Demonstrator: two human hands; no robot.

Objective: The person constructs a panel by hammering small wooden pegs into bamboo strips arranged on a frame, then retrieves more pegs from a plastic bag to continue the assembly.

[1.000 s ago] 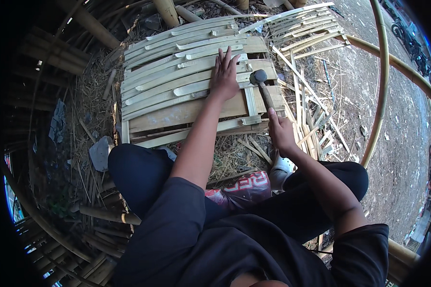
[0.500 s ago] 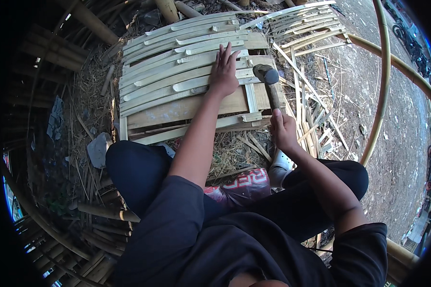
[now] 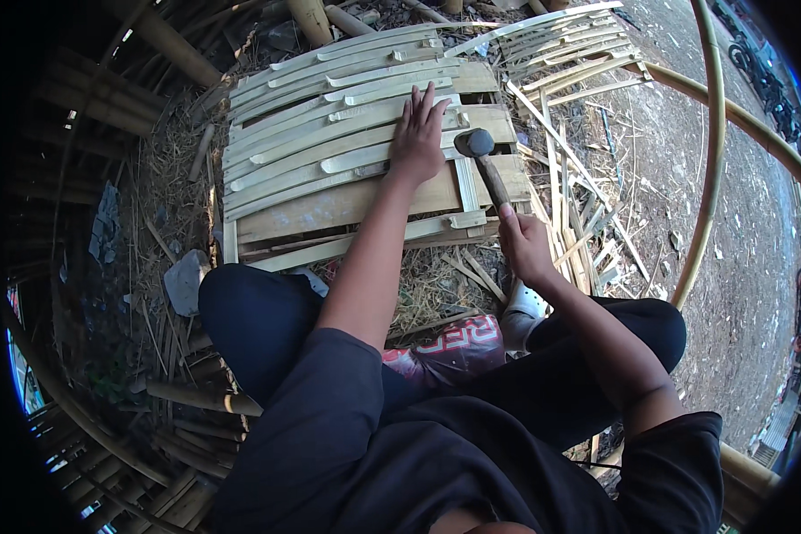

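Note:
My right hand (image 3: 525, 245) is wrapped round the wooden handle of a hammer (image 3: 489, 173). The hammer's dark metal head is over the right ends of pale bamboo slats (image 3: 356, 163), near an upright strip (image 3: 466, 185); whether it touches them I cannot tell. My left hand (image 3: 418, 138) lies flat on the slats with its fingers spread, left of the hammer head. The slats run side to side in rows across a low wooden platform (image 3: 329, 206), and some have curled, raised nodes.
A second slatted bamboo panel (image 3: 570, 40) lies at the far right. Loose bamboo strips (image 3: 578, 205) are scattered right of the platform. A curved bamboo pole (image 3: 714, 133) rises on the right. A pale stone block (image 3: 185, 281) sits by my left knee. A printed bag (image 3: 458, 349) lies between my legs.
The hammer head has swung left and slightly down, toward the slat ends. My left hand has stayed nearly in place on the slats.

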